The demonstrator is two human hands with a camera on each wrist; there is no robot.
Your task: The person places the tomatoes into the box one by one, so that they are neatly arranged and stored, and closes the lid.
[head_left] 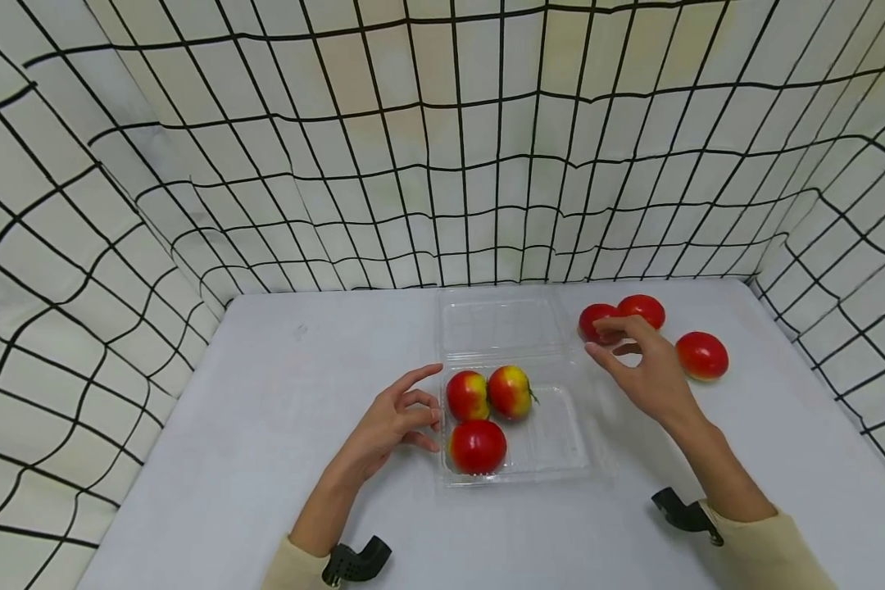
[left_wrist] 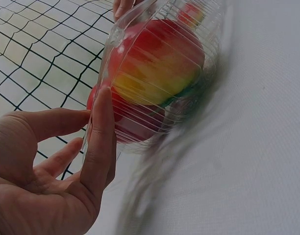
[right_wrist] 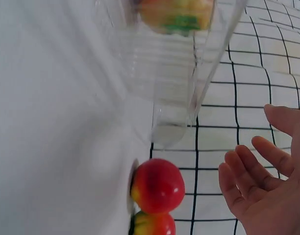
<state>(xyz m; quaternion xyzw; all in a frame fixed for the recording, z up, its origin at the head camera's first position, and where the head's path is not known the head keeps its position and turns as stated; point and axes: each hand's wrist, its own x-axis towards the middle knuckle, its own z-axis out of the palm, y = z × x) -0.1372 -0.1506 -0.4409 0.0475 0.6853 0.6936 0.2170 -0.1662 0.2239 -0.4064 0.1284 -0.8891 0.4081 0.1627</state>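
Observation:
A clear plastic clamshell box (head_left: 568,426) lies with its lid (head_left: 497,324) folded back. In its left part sit three red-and-yellow tomatoes; the front tomato (head_left: 478,447) is mostly red, and the rear right tomato (head_left: 511,392) has a green stem. My left hand (head_left: 392,426) is at the box's left side, its fairly straight fingers (left_wrist: 101,132) against the clear wall. To the box's right, my right hand (head_left: 645,369) holds nothing, with thumb and fingers spread apart. It partly covers a loose red tomato (head_left: 596,315) in the head view.
Two more loose tomatoes lie at the right, one tomato (head_left: 642,310) behind my right hand and another tomato (head_left: 702,356) beyond it. Black netting (head_left: 497,156) over pale walls encloses the back and sides of the white table (head_left: 302,369).

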